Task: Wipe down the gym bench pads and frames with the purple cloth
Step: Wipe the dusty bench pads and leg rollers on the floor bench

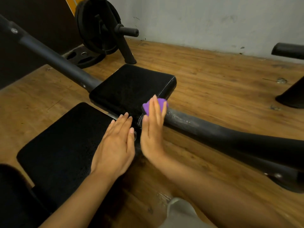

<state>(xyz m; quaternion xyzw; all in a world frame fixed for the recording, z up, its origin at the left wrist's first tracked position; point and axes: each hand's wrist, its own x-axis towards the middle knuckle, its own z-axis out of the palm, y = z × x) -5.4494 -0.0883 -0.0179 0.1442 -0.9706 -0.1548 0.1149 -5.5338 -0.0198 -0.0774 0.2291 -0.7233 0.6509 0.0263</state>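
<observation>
At the near right corner of the far pad (131, 86), the right hand (153, 129) presses the cloth (160, 103) against the pad's side, just where the padding meets the frame bar (197, 124). Its fingers are straight and held together, flat on the cloth, not curled round it; the thumb lies along the hand's left edge, and whether it hooks any fabric underneath I cannot tell. A flat hand like this suits wiping, since it spreads pressure over the fabric and lets it slide along the corner. Just left of that grip, the left hand (116, 145) rests open, palm down, on the far right edge of the near pad (62, 142), fingers straight and close together, its fingertips reaching the gap between the two pads; I judge it is there to brace the body while the other hand works. The cloth is a vivid purple and looks bunched or folded small, with only a lobe showing beyond the fingertips and a strip left of the fingers; the rest is hidden under the hand. Right of the grip, the bar shows a pale, streaky smear along its top, which may be moisture or dust. Both pads are black with a pebbled surface, and the far one has light stitching along its right edge. Beyond the grip, weight plates (97, 27) stand on a rack by the wall.
</observation>
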